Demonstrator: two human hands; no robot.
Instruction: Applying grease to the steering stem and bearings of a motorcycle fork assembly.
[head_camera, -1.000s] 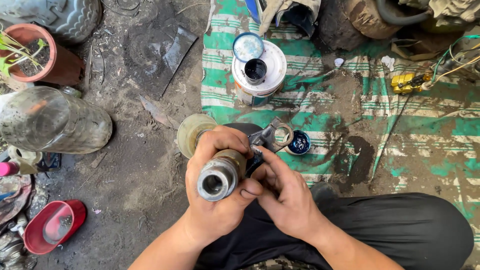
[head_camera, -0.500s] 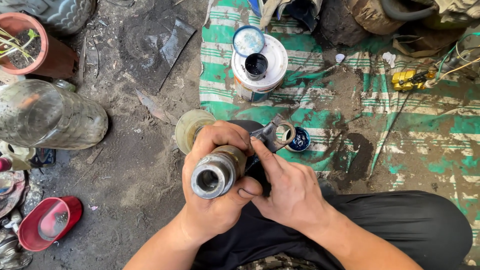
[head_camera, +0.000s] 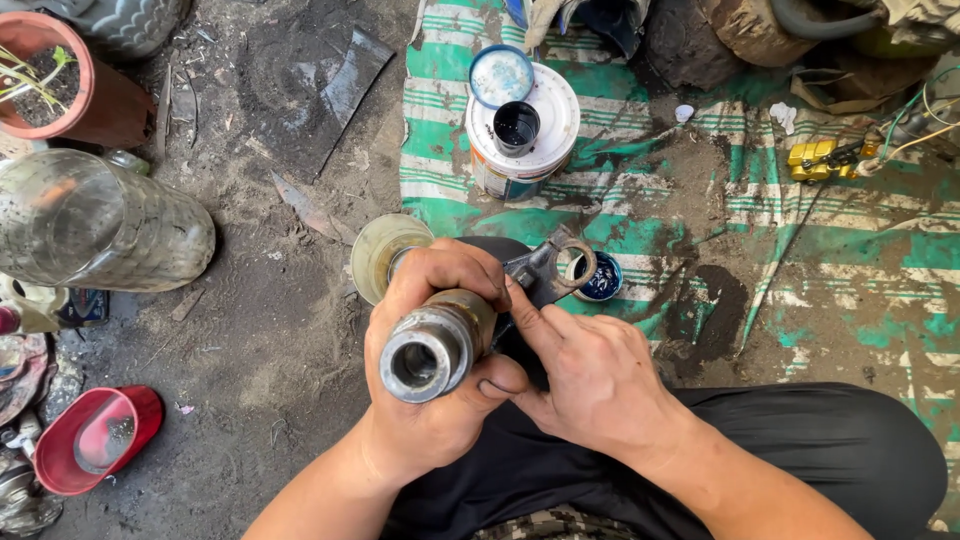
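My left hand (head_camera: 430, 400) is wrapped around a thick grey metal tube (head_camera: 432, 350) whose open end points up at the camera. A dark forked metal arm (head_camera: 548, 266) with a round eye sticks out from the tube's far end. My right hand (head_camera: 590, 375) lies against the tube's right side, with its fingers pressed on the dark part and its thumb under the tube's rim. Behind my left hand stands a pale, greasy round container (head_camera: 380, 250). A small blue cap (head_camera: 605, 280) lies on the mat just past the arm's eye.
A white paint can (head_camera: 520, 165) with a black cup and a blue lid on top stands on the green striped mat (head_camera: 850, 250). On the dirt at left lie a large clear plastic bottle (head_camera: 90, 235), a terracotta pot (head_camera: 75, 90) and a red bowl (head_camera: 90, 440). A yellow part (head_camera: 820, 158) with wires lies at right.
The tube's open end has tilted slightly more toward the camera, and my right fingers have shifted along the dark part. The view has drifted a little.
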